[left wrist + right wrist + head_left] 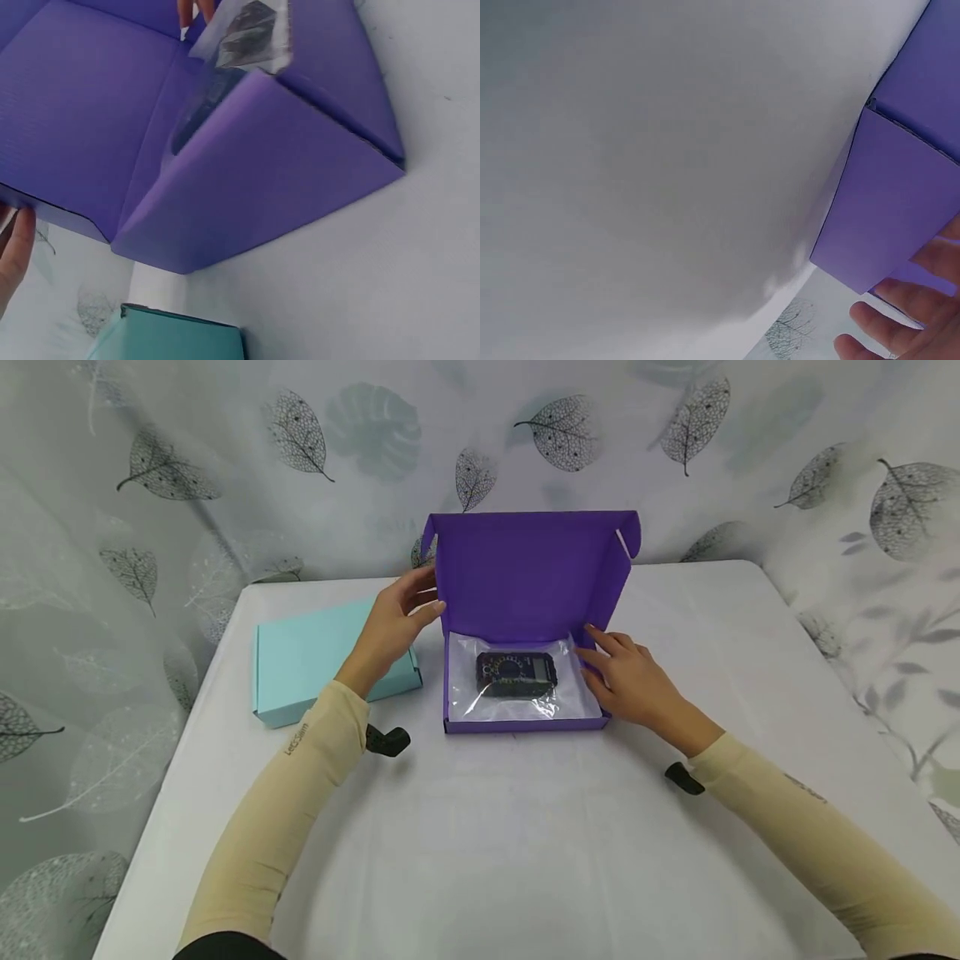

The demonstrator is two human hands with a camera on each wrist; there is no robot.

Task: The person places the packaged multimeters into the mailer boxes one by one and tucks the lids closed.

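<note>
Okay, so the purple box (534, 577) is solid purple inside and out. Meter (517, 675) in it is black with pale dial markings, bag (463, 681) is clear and shiny. Plain mint box (307, 652) at 9 o'clock. Tablecloth (487, 843): white. Sleeves (810, 839) at 4 and 7: cream, dark lettering. Curtain (360, 527) at 12: whitish, black skeleton-leaf print.

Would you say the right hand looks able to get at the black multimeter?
Probably yes: the purple box is open, with the right hand at its side, though clear plastic covers the multimeter.
</note>
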